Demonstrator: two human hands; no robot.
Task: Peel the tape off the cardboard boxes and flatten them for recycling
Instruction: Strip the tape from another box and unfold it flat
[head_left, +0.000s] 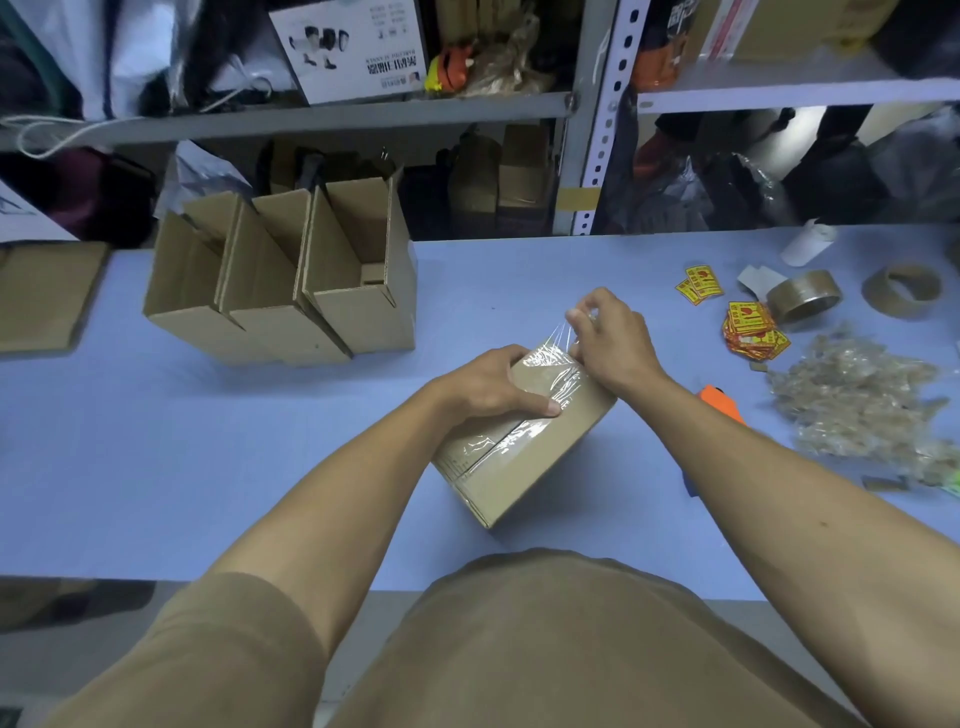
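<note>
Peeling step under way: gripping box (524, 441) on table (208, 441) with left hand (488, 387); pinching clear tape (556, 358) with right hand (608, 338), lifting off far end. Next, likely: pulling strip along seam, bracing box.

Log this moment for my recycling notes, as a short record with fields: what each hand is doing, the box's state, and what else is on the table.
left hand: left hand grips the top of the taped box, steadying it
right hand: right hand pinches the clear tape, lifted off the box's far end
box state: closed, tape partly peeled, resting on the blue table
opened boxes: three opened boxes at the table's far left
right side: tape roll, red and yellow stickers, pile of crumpled tape
</note>
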